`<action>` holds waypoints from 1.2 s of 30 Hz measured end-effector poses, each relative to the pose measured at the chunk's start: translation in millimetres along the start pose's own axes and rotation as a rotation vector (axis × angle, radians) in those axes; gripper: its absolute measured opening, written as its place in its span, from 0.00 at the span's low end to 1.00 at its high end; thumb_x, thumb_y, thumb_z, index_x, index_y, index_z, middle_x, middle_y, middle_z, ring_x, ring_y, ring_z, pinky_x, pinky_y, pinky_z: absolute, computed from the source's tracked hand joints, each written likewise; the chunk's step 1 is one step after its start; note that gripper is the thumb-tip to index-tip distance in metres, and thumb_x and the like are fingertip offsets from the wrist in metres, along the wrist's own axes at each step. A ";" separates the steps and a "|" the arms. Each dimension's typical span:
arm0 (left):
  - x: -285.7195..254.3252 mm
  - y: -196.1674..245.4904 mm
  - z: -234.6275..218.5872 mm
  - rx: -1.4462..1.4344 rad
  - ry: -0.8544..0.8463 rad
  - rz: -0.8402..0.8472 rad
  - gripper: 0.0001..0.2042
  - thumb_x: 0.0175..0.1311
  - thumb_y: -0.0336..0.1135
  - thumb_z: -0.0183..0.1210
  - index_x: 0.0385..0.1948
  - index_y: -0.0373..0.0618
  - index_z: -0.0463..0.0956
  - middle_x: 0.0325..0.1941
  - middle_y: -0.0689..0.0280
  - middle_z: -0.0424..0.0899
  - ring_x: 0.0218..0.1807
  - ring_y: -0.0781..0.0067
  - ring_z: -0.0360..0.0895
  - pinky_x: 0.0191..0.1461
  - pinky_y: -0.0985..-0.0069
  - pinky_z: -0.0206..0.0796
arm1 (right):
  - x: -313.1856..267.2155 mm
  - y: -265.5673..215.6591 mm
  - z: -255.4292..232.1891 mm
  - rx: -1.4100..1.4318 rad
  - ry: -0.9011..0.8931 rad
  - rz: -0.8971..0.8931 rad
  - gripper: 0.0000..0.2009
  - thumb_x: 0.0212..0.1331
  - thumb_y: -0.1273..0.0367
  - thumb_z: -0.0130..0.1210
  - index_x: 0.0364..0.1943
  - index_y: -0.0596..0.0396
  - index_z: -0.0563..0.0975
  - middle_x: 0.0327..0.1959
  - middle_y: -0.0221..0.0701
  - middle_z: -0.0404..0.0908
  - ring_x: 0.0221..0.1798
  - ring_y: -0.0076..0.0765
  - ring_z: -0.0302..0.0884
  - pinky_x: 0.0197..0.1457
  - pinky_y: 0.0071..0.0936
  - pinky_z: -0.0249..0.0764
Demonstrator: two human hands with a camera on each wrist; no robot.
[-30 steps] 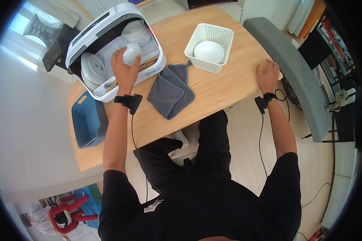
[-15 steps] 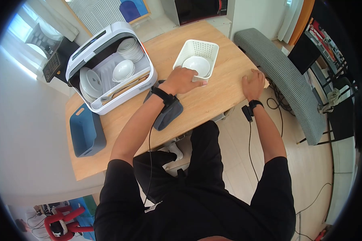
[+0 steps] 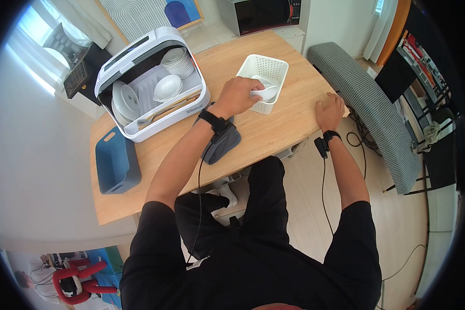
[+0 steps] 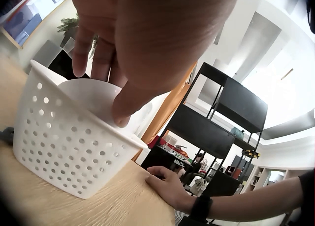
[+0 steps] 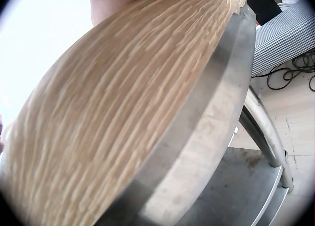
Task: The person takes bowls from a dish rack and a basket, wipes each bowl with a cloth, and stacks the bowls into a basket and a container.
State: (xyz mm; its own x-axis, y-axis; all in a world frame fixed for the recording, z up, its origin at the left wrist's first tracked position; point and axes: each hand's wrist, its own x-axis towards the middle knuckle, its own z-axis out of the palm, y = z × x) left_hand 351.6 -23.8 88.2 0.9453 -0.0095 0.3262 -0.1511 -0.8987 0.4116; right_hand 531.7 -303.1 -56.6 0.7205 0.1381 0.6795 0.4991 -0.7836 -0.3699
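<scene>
My left hand [image 3: 236, 97] reaches over the near side of a white perforated basket [image 3: 271, 63] and pinches the rim of a white bowl [image 3: 267, 94]. In the left wrist view the thumb overlaps the near side of this bowl [image 4: 91, 95] and the other fingers reach behind it, with the bowl tilted inside the basket. Part of another white rounded dish shows behind it in the head view. My right hand [image 3: 330, 112] rests on the table's right edge, holding nothing that shows.
At the left of the table [image 3: 289, 121] stands an open white dish rack [image 3: 139, 132] with stacked plates, bowls, chopsticks and forks. A blue bin [image 3: 120, 163] sits in front of it. Beneath my left forearm lies a grey cloth [image 3: 225, 147]. A checked bench [image 3: 367, 98] stands beyond the right edge.
My left hand let go of a small bowl in the dish rack, moved right to the basket and took hold of the bowl there. The right hand stays at the table edge.
</scene>
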 end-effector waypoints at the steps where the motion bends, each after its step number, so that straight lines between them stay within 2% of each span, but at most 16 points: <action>1: -1.8 -0.3 -3.1 -0.027 0.024 0.005 0.14 0.56 0.40 0.71 0.42 0.46 0.86 0.40 0.58 0.90 0.43 0.56 0.87 0.48 0.64 0.76 | -0.6 0.3 0.6 0.001 -0.004 -0.004 0.24 0.53 0.63 0.64 0.54 0.59 0.76 0.57 0.46 0.75 0.65 0.56 0.67 0.70 0.52 0.63; 4: -10.5 -4.7 -12.0 -0.040 0.127 0.048 0.13 0.55 0.36 0.71 0.41 0.44 0.86 0.38 0.58 0.90 0.42 0.57 0.87 0.47 0.67 0.77 | -2.6 2.0 1.7 -0.042 0.002 -0.004 0.24 0.53 0.62 0.63 0.53 0.59 0.76 0.56 0.46 0.75 0.65 0.57 0.67 0.70 0.53 0.63; 6: -27.4 -3.0 -24.2 -0.119 0.168 0.008 0.13 0.55 0.35 0.71 0.41 0.44 0.86 0.38 0.57 0.90 0.42 0.57 0.87 0.48 0.68 0.77 | -0.5 0.4 -3.1 -0.070 -0.117 0.073 0.26 0.56 0.60 0.59 0.59 0.55 0.75 0.63 0.42 0.73 0.73 0.48 0.60 0.77 0.48 0.55; 10: -77.0 -5.2 -53.4 -0.190 0.310 -0.067 0.14 0.54 0.32 0.72 0.42 0.41 0.86 0.39 0.56 0.90 0.42 0.56 0.87 0.48 0.68 0.76 | -0.9 4.1 0.5 -0.081 -0.104 0.063 0.26 0.57 0.60 0.59 0.59 0.55 0.76 0.63 0.42 0.74 0.72 0.48 0.62 0.75 0.48 0.57; 12: -112.2 -11.0 -60.1 -0.114 0.352 -0.108 0.13 0.54 0.31 0.72 0.41 0.41 0.86 0.40 0.56 0.89 0.43 0.56 0.87 0.49 0.68 0.76 | -1.2 7.2 5.0 -0.086 -0.094 0.049 0.25 0.57 0.60 0.59 0.59 0.54 0.76 0.62 0.42 0.74 0.71 0.48 0.63 0.75 0.48 0.58; 17: -206.8 -20.3 -51.9 0.013 0.520 -0.253 0.11 0.52 0.25 0.73 0.38 0.40 0.85 0.42 0.57 0.88 0.47 0.57 0.85 0.54 0.69 0.75 | -2.4 12.7 5.0 -0.081 -0.114 0.023 0.25 0.57 0.59 0.60 0.59 0.51 0.77 0.62 0.41 0.76 0.70 0.49 0.65 0.73 0.49 0.60; 18: -225.0 -21.4 -47.9 0.007 0.502 -0.266 0.11 0.52 0.25 0.73 0.38 0.40 0.85 0.42 0.57 0.88 0.47 0.57 0.85 0.54 0.69 0.75 | 0.5 12.4 5.2 -0.103 -0.113 0.024 0.25 0.57 0.58 0.60 0.59 0.50 0.78 0.62 0.41 0.76 0.70 0.49 0.66 0.74 0.49 0.60; 20: -258.5 -24.1 -42.3 0.057 0.570 -0.365 0.12 0.51 0.24 0.73 0.39 0.41 0.85 0.43 0.56 0.88 0.48 0.57 0.85 0.55 0.68 0.75 | 1.5 12.6 7.1 -0.131 -0.116 0.027 0.25 0.57 0.58 0.60 0.59 0.49 0.78 0.63 0.41 0.76 0.70 0.49 0.66 0.74 0.49 0.61; 22: -283.6 -25.5 -39.3 0.046 0.578 -0.416 0.12 0.51 0.24 0.73 0.39 0.42 0.86 0.47 0.55 0.88 0.51 0.56 0.85 0.57 0.68 0.74 | 1.8 12.6 8.7 -0.114 -0.043 -0.018 0.22 0.56 0.59 0.60 0.54 0.51 0.80 0.57 0.41 0.79 0.67 0.51 0.68 0.70 0.50 0.64; 24: -303.9 -26.5 -35.5 0.056 0.589 -0.523 0.12 0.53 0.24 0.71 0.41 0.41 0.86 0.50 0.57 0.88 0.55 0.60 0.84 0.62 0.68 0.71 | 2.2 12.8 8.2 -0.125 -0.060 -0.023 0.23 0.56 0.59 0.60 0.55 0.51 0.80 0.58 0.41 0.78 0.67 0.50 0.68 0.70 0.50 0.63; 28: -322.5 -29.9 -26.4 0.040 0.630 -0.558 0.12 0.52 0.23 0.71 0.40 0.43 0.86 0.51 0.58 0.88 0.60 0.57 0.81 0.66 0.65 0.69 | 2.1 15.0 8.4 -0.145 -0.061 -0.035 0.22 0.56 0.59 0.59 0.55 0.51 0.80 0.56 0.42 0.80 0.66 0.51 0.70 0.70 0.49 0.64; 31: -325.7 -32.3 -18.6 0.097 0.637 -0.472 0.11 0.48 0.21 0.73 0.35 0.46 0.87 0.52 0.58 0.86 0.64 0.55 0.76 0.67 0.63 0.67 | 4.4 18.1 7.3 -0.152 -0.069 -0.043 0.22 0.57 0.58 0.59 0.55 0.50 0.81 0.57 0.42 0.81 0.65 0.51 0.72 0.69 0.47 0.66; 32: -327.5 -34.3 -14.1 0.064 0.656 -0.470 0.13 0.47 0.22 0.73 0.36 0.47 0.87 0.56 0.57 0.83 0.66 0.54 0.74 0.68 0.62 0.66 | 4.3 18.0 6.8 -0.161 -0.092 -0.029 0.23 0.58 0.57 0.59 0.56 0.50 0.81 0.60 0.43 0.80 0.66 0.51 0.72 0.70 0.45 0.67; 33: -328.2 -36.9 -9.8 0.029 0.676 -0.467 0.15 0.46 0.22 0.74 0.37 0.48 0.87 0.60 0.57 0.81 0.68 0.54 0.71 0.69 0.61 0.65 | 3.5 17.1 7.0 -0.170 -0.056 -0.046 0.21 0.58 0.58 0.59 0.53 0.51 0.83 0.57 0.42 0.82 0.63 0.51 0.74 0.68 0.44 0.69; 34: -325.4 -35.3 -9.2 0.025 0.694 -0.473 0.15 0.46 0.22 0.74 0.37 0.48 0.87 0.60 0.57 0.81 0.68 0.54 0.71 0.69 0.61 0.65 | 3.2 16.2 6.1 -0.169 -0.050 -0.064 0.21 0.58 0.58 0.59 0.53 0.51 0.83 0.57 0.42 0.82 0.63 0.51 0.74 0.68 0.44 0.69; 36: -319.0 -29.9 -10.9 0.053 0.756 -0.528 0.24 0.42 0.26 0.78 0.46 0.48 0.84 0.68 0.54 0.73 0.70 0.51 0.69 0.70 0.60 0.65 | 4.7 14.5 2.5 -0.114 -0.113 -0.056 0.17 0.60 0.59 0.59 0.48 0.53 0.84 0.54 0.41 0.84 0.59 0.51 0.76 0.65 0.44 0.70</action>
State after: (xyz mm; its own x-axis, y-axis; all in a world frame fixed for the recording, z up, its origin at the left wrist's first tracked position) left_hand 51.4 10.9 -18.9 0.4447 0.6794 0.5836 0.2768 -0.7240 0.6318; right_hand 543.5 -312.3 -60.4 0.7460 0.2453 0.6191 0.4865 -0.8356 -0.2551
